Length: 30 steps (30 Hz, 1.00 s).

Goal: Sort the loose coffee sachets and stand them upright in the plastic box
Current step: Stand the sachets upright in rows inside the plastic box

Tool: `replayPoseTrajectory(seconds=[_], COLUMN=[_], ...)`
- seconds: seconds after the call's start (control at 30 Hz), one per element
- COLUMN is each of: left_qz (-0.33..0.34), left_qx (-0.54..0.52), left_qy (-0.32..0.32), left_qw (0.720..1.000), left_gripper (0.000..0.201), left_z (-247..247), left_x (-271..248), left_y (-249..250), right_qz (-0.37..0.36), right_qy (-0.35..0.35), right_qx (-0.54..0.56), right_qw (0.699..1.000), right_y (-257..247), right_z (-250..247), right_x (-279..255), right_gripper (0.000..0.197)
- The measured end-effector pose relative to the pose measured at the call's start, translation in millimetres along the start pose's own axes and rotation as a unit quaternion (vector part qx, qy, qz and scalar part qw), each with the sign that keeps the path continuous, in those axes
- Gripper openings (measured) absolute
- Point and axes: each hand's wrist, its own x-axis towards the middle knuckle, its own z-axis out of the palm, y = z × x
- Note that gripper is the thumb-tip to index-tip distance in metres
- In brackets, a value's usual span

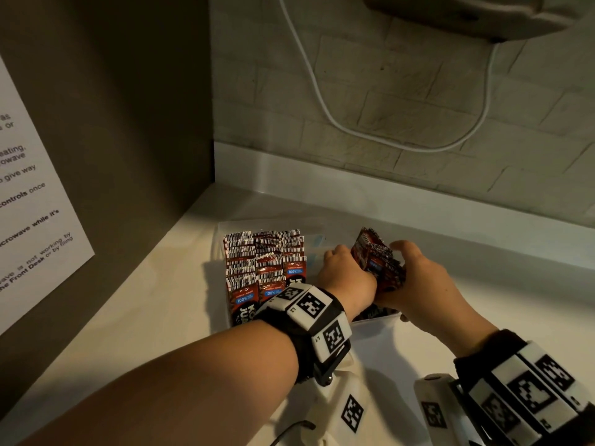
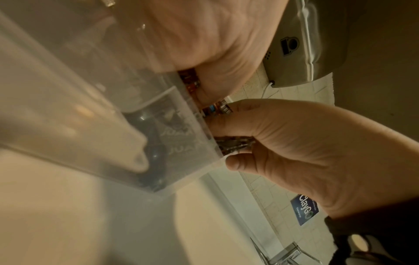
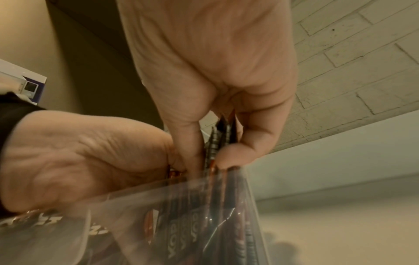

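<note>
Both hands are at the right end of the clear plastic box (image 1: 375, 324), which sits on the pale tabletop (image 1: 154, 317) near its back left corner. The left hand (image 1: 346, 276) and the right hand (image 1: 425, 281) hold one bundle of coffee packets (image 1: 376, 257) between them. The right hand's fingers (image 3: 254, 141) and thumb pinch the bundle from both sides. The left hand's fingers curl round its other side, but their tips are hidden.

The bundle stands on end, long side up and down, leaning a little to the left, its lower part down in the box. Rows of packets (image 1: 257, 268) already stand upright in the left part of the box. Their fronts read "100%" on a blue patch, with big letters "JUA" cut off by the wristband.

A paper notice (image 1: 29, 201) on the left wall shows "controls once" and "Front Desk". The wrist views are blurry.
</note>
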Motion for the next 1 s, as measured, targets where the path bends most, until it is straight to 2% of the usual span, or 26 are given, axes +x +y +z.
replayPoseTrajectory(seconds=[0.33, 0.6, 0.83, 1.0], left_qz=[0.004, 0.023, 0.001, 0.015], left_qx=[-0.013, -0.069, -0.091, -0.099], left_qy=[0.020, 0.053, 0.013, -0.023], left_qw=[1.000, 0.996, 0.996, 0.995], left_gripper=[0.043, 0.020, 0.025, 0.026], left_z=[-2, -7, -9, -9], left_x=[2, -1, -5, -3], left_y=[-5, -9, -9, -9], right_qz=[0.009, 0.027, 0.045, 0.076], right_qy=[-0.004, 0.003, -0.051, -0.024], right_qx=[0.001, 0.021, 0.019, 0.006], right_qw=[1.000, 0.999, 0.997, 0.997], right_y=[6, 8, 1, 3], right_z=[4, 1, -3, -8], right_x=[2, -2, -8, -3], right_gripper=[0.082, 0.097, 0.101, 0.087])
